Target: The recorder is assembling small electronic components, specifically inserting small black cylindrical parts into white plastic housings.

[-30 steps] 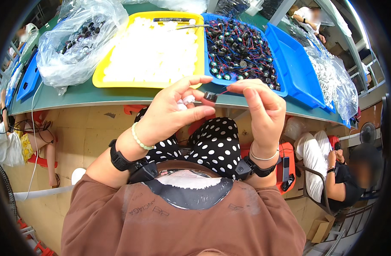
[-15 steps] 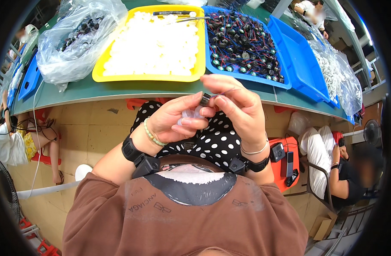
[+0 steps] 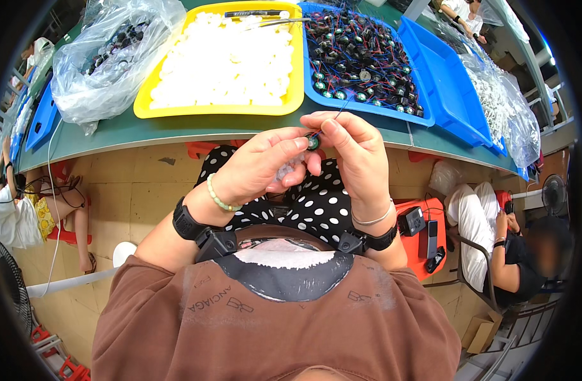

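My left hand (image 3: 262,168) and my right hand (image 3: 351,152) meet above my lap, just in front of the green table edge. Between the fingertips sits a small round dark component (image 3: 313,142) with a thin wire rising from it. My left hand also cups a small clear-white plastic piece (image 3: 288,170); the right thumb and forefinger pinch the component against it. Behind the hands, a yellow tray (image 3: 145,109) holds several white pieces and a blue tray (image 3: 367,109) holds several wired dark components.
A clear bag (image 3: 107,57) of dark parts lies left of the yellow tray. A second blue tray (image 3: 453,95) and bagged white parts (image 3: 504,111) lie at the right. One person (image 3: 513,251) sits lower right, another (image 3: 24,216) at the left. An orange stool (image 3: 421,238) carries small devices.
Both hands have come together and dropped slightly toward my lap. The right fingers now press the dark component onto the white piece in the left hand.
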Available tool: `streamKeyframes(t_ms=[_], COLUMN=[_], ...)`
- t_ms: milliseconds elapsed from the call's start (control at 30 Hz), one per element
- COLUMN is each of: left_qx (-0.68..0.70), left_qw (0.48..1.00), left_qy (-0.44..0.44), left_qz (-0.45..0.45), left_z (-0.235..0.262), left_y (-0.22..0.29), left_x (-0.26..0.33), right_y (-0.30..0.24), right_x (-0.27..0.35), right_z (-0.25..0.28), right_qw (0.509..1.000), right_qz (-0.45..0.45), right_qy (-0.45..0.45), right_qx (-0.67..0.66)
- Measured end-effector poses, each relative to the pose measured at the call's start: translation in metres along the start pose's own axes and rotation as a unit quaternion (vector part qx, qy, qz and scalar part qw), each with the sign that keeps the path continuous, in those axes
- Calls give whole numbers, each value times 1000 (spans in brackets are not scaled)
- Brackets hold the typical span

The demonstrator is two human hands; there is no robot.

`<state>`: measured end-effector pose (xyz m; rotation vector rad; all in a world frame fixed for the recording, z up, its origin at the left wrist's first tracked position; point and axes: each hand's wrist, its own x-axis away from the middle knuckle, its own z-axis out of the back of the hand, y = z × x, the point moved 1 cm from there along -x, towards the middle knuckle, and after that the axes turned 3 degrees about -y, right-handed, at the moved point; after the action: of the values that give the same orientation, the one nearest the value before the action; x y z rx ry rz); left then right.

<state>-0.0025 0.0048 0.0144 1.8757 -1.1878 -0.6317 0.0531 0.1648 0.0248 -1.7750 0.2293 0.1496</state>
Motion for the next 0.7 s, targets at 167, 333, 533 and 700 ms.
streamKeyframes(t_ms=[167, 333, 533, 700], left_qx=[20, 41, 3, -9], left_qw=[1000, 999, 999, 999], left_qy=[8, 16, 37, 36], left_qz=[4, 10, 1, -12], left_z=[-2, 2, 0, -1], left_y=[-1, -6, -8, -11], left_x=[-1, -1, -3, -2], right_y=[4, 6, 5, 13], right_x=[1, 2, 4, 6], right_z=[0, -1, -8, -7], right_qw=[999, 999, 998, 997], right_qz=[28, 25, -4, 32], right_qy=[15, 28, 64, 54], right_qx=[-9, -10, -21, -37])
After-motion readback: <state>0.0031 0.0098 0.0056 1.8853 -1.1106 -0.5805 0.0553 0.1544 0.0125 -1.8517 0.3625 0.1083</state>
